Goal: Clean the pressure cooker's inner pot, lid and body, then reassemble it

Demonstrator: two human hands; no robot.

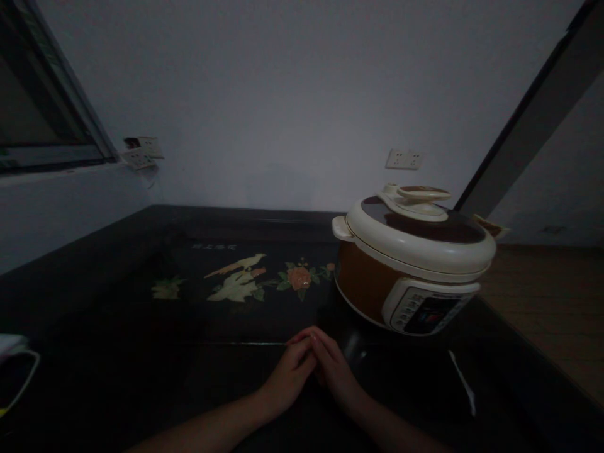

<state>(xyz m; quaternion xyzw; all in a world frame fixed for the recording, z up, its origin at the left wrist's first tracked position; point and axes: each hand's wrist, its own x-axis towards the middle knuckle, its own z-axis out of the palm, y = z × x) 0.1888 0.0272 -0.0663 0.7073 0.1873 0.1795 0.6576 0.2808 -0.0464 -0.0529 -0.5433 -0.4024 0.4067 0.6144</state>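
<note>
My left hand point(291, 370) and my right hand point(333, 365) rest against each other near the table's front, fingers folded together and closed. No object shows in either one. Behind them and to the right stands an electric pressure cooker point(362, 269), brown with a cream lid rim and a front control panel point(427, 311). Its lid point(425, 248) is on, with a knob handle on top. Neither hand touches the cooker. The palms and some fingertips are hidden.
The dark glossy table point(117, 333) carries a bird-and-flower picture point(245, 280). A thin white strip point(462, 382) lies at right. A pale-edged object point(19, 377) is cut off at the left. Wall sockets point(404, 159) sit behind the cooker; a window point(42, 94) is at upper left.
</note>
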